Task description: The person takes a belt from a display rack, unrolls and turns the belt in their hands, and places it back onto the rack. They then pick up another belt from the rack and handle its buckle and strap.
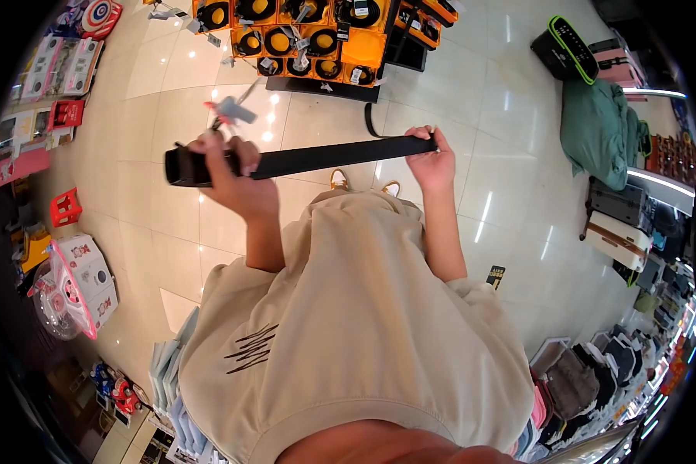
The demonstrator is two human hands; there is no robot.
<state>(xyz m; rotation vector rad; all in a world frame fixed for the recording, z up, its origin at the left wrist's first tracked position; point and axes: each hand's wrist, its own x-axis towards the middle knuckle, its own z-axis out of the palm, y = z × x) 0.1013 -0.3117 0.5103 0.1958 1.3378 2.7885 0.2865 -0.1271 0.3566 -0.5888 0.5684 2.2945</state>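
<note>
A black belt point(325, 157) is stretched taut and nearly level in front of my body. My left hand point(243, 182) is closed around its thicker end, where the black strap doubles over. Grey tags point(236, 110) with a bit of red dangle from that end, blurred by motion. At the other side my right hand point(433, 162) pinches the strap between thumb and fingers. Past this grip a loose tail of the belt point(370, 120) curls away over the floor. The buckle itself cannot be made out clearly.
Ahead stands a display rack point(363, 58) with coiled black belts in orange compartments. Suitcases point(619, 236), a green covered bundle point(595, 127) and a black-and-green box point(568, 50) line the right. On the left are a red stool point(66, 207) and a pink-and-white boxed item point(85, 282). Clothes hang behind at lower right.
</note>
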